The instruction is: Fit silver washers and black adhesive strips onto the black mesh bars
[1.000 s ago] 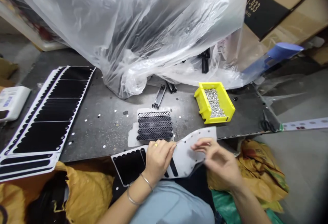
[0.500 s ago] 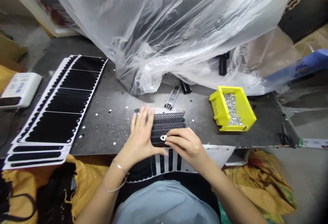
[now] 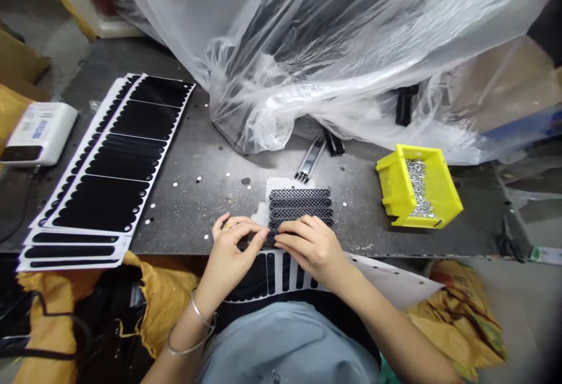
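Observation:
Several black latticed strips with round ends (image 3: 301,204) lie side by side on the bench. At the near left end of this row, a small black round-ended piece (image 3: 272,236) shows between my fingertips; most of it is hidden. My left hand (image 3: 237,249) is closed, thumb and forefinger pinched together against the piece's left edge. From the right, my right hand (image 3: 314,249) grips the piece with bent fingers and covers the nearest strip. Below both hands, a white sheet with black sticker shapes (image 3: 276,276) hangs over the bench edge.
A yellow bin (image 3: 448,191) of small silvery metal parts stands right. Clear plastic sheeting (image 3: 272,103) drapes across the back. Black sticker sheets (image 3: 118,164) and a white device (image 3: 44,129) lie left. Strapped black parts (image 3: 311,160) sit behind the strips; scissors (image 3: 507,240) lie far right.
My left hand has gone from lying spread over the strips' left ends to a pinch at the near end. The white-edged tip at my right fingers no longer shows; a black round end does.

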Demonstrator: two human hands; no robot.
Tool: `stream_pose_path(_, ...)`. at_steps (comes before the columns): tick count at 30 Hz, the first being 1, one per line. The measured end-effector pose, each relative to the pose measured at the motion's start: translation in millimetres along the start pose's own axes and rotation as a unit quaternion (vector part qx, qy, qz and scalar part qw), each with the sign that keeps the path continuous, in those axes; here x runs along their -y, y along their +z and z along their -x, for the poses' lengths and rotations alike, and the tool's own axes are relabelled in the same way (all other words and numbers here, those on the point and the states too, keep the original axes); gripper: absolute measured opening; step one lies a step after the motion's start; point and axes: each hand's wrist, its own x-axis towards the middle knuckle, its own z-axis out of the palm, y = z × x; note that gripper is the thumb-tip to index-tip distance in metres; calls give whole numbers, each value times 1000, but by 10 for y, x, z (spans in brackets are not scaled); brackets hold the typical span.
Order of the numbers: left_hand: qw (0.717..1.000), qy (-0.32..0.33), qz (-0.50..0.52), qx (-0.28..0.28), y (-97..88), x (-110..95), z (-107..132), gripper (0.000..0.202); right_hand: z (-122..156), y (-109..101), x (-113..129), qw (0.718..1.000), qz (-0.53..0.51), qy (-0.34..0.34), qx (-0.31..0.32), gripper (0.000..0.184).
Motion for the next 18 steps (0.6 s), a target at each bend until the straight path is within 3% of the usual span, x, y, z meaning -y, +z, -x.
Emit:
stream_pose_path(4, 1000, -4, -6, -1, 11, -5, -29, 19, 68, -142, -33, 1000, 2, 28, 13, 17)
stream_pose_path(8, 1000, -10, 1, 2, 15, -12, -50, 19, 265, -427, -178, 975, -120, 185, 8, 15)
stream_pose_path(10, 1000, -12, 3, 2, 9, -12, -60, 19, 348, -503, -248, 959, -174, 223, -3, 10)
stream_pose_path(13, 1000, -10, -2, 4, -3, -6, -67, 21, 395, -502, -309, 955, -198, 218, -23, 12)
stream_pose_path(18, 1000, -9, -8, 10, -16, 1, -66, 23, 366, -435, -338, 965, -192, 179, -2, 11)
